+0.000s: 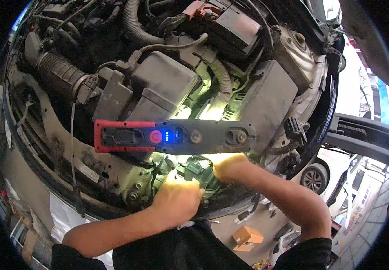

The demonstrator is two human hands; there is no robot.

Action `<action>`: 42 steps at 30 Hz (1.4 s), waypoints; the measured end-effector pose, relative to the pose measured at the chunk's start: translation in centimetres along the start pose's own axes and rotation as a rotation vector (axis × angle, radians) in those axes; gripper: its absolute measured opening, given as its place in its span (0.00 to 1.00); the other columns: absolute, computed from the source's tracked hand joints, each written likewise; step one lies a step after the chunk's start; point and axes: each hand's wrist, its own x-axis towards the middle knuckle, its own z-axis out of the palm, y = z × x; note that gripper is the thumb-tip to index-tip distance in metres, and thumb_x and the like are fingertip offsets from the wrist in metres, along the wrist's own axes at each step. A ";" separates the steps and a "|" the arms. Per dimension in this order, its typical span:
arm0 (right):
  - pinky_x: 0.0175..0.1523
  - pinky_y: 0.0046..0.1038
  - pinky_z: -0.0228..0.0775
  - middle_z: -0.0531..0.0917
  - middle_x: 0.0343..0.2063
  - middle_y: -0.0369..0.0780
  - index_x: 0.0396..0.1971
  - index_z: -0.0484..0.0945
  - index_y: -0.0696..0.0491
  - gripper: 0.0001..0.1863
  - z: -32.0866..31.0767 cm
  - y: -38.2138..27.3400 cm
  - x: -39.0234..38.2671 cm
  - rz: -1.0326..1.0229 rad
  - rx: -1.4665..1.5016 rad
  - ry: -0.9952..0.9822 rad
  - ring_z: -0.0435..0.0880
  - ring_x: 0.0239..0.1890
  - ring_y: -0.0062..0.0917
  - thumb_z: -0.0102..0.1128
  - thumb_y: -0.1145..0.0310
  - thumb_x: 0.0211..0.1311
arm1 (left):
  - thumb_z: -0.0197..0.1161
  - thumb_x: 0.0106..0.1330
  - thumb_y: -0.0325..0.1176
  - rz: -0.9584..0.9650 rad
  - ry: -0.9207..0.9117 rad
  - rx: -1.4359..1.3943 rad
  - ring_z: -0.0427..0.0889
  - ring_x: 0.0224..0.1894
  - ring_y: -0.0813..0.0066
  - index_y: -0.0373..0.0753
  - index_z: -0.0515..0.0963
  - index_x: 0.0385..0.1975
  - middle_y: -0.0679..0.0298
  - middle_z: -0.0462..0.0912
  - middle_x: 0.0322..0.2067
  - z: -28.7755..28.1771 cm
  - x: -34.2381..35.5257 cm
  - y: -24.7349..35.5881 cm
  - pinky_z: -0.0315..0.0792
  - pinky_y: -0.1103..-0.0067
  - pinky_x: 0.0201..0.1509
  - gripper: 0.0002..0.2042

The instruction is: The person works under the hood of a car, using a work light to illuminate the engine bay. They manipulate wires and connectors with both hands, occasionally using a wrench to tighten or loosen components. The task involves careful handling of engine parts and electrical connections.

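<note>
My left hand [178, 198] reaches into the front of a car's engine bay, its fingers curled closed; whatever they grip is hidden. To its right, my right hand [228, 167] is bent inward under the edge of a work light, and its fingertips are out of sight. Between and just beyond the hands lie dark connectors and small parts [196, 168], brightly lit. The red and black work light [212, 137] spans the bay above them, its blue indicators lit and its beam shining down. Neither hand holds the light.
A black plastic box [165, 83] and a ribbed air hose [59, 69] fill the bay's left and middle. The battery [230, 24] sits at the back. A grey cover [268, 92] stands at right. On the floor lies an open cardboard box [247, 236]; a white car [333, 168] is beyond.
</note>
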 end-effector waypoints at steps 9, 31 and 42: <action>0.37 0.41 0.75 0.82 0.24 0.47 0.36 0.82 0.53 0.12 -3.9 -1.7 -4.4 -0.100 -0.040 0.181 0.83 0.28 0.43 0.56 0.71 0.51 | 0.57 0.66 0.36 0.030 0.127 -0.116 0.77 0.33 0.48 0.32 0.73 0.35 0.50 0.77 0.25 -0.3 0.8 -1.7 0.71 0.59 0.42 0.11; 0.22 0.33 0.72 0.82 0.17 0.41 0.15 0.82 0.49 0.03 -1.8 -1.0 -2.5 -0.235 -0.408 0.463 0.82 0.19 0.32 0.62 0.70 0.42 | 0.51 0.70 0.39 -0.123 0.493 -0.615 0.81 0.42 0.60 0.38 0.79 0.46 0.53 0.82 0.42 10.6 12.6 -5.2 0.75 0.69 0.47 0.15; 0.37 0.36 0.76 0.85 0.30 0.40 0.36 0.82 0.48 0.11 3.2 0.6 2.1 -0.253 -0.082 0.710 0.84 0.32 0.37 0.56 0.65 0.55 | 0.53 0.67 0.36 -0.266 0.089 -0.183 0.83 0.41 0.56 0.35 0.81 0.41 0.51 0.84 0.39 11.6 11.9 -7.9 0.76 0.67 0.46 0.14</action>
